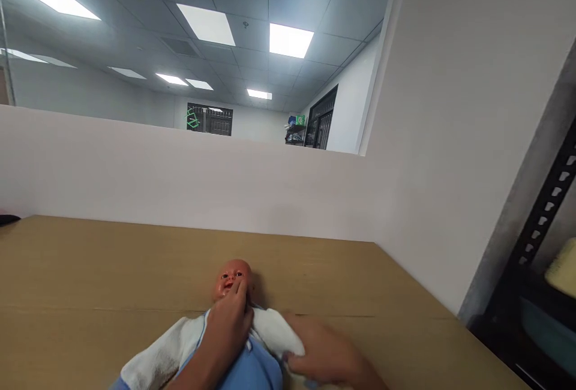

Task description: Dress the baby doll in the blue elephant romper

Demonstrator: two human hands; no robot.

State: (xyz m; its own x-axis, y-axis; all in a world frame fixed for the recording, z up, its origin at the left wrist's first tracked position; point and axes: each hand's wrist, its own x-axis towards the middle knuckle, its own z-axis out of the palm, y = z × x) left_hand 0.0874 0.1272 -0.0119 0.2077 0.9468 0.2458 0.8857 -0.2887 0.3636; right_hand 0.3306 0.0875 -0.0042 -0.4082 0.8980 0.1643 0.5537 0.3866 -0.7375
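A baby doll (233, 275) lies face up on the brown tabletop, dressed in a white and blue outfit (252, 366). My left hand (231, 315) is closed at the doll's neck and upper chest, its fingertips against the chin and cheek. Exactly what those fingers pinch is hidden. On the doll's other side, my right hand (321, 348), somewhat blurred, grips the white sleeve (274, 330) between thumb and fingers. The opposite white sleeve (157, 351) stretches out toward the lower left. The doll's lower body is cut off by the frame.
The brown tabletop (112, 258) has a seam across it and meets a pale wall (180, 180) at the back. Above is a window opening onto a room with ceiling lights. A black slotted metal rack (535, 234) with things on it stands at the right.
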